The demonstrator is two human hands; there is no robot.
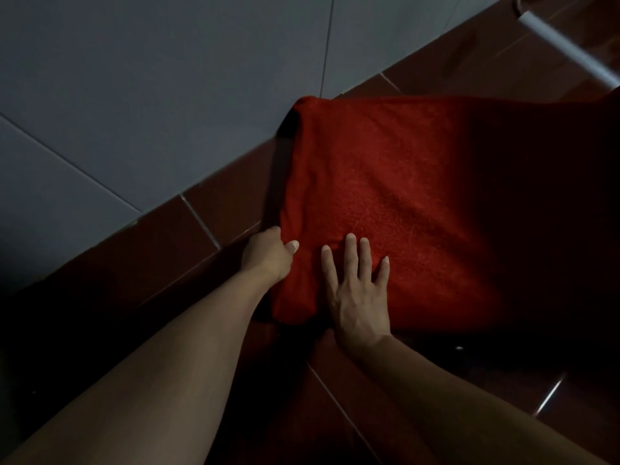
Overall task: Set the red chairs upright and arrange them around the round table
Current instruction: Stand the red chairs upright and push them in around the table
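Note:
A red chair [396, 196] covered in fuzzy red fabric fills the middle and right of the head view, close to the wall. Only one broad red fabric face shows; its legs are hidden and its right part fades into shadow. My left hand [270, 255] grips the chair's left edge, thumb on top and fingers wrapped behind the fabric. My right hand [357, 286] lies flat on the red surface near its lower edge, fingers straight and spread. The round table is not in sight.
A grey tiled wall [134, 95] runs diagonally across the upper left. Dark red-brown floor tiles [188, 250] lie below it and under my arms. A white tube-like object [567, 45] crosses the top right corner. The lower right is very dark.

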